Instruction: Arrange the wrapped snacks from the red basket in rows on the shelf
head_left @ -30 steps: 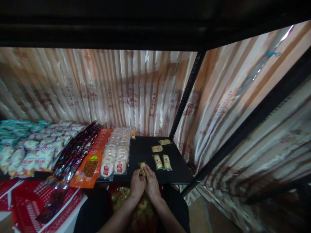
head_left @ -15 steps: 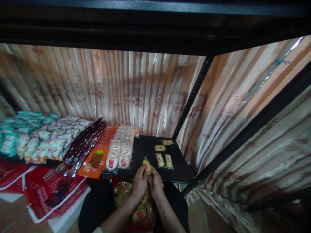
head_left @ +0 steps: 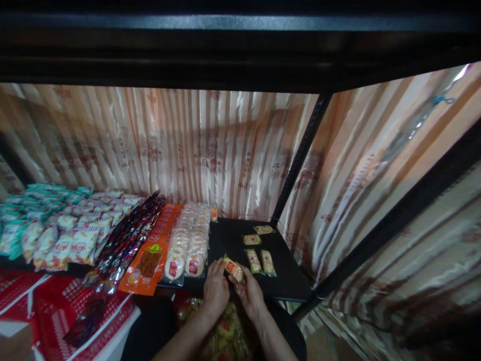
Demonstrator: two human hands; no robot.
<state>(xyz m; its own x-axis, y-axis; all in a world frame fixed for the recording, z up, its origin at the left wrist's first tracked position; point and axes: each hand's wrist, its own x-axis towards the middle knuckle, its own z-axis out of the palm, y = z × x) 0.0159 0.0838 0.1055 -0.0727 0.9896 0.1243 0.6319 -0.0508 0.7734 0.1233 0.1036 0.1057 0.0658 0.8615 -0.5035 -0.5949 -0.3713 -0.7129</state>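
Note:
Both my hands meet at the front edge of a black shelf [head_left: 229, 235]. My left hand [head_left: 216, 286] and my right hand [head_left: 248, 292] pinch a small yellow snack packet [head_left: 233, 268] between their fingers, held just above the shelf. Several more yellow packets [head_left: 257, 260] lie flat on the shelf to the right of it. A clear bag full of the same snacks [head_left: 225, 333] sits in my lap below my wrists.
Rows of round white cakes [head_left: 188, 240], orange packs [head_left: 150, 253], dark red packs [head_left: 130, 233] and teal-white bags [head_left: 56, 225] fill the shelf to the left. A red basket [head_left: 63, 313] stands lower left. Striped fabric backs the shelf; a black post [head_left: 296, 160] rises right.
My hands have lifted one yellow packet off the shelf's front edge and turned it towards the right. The view has shifted slightly.

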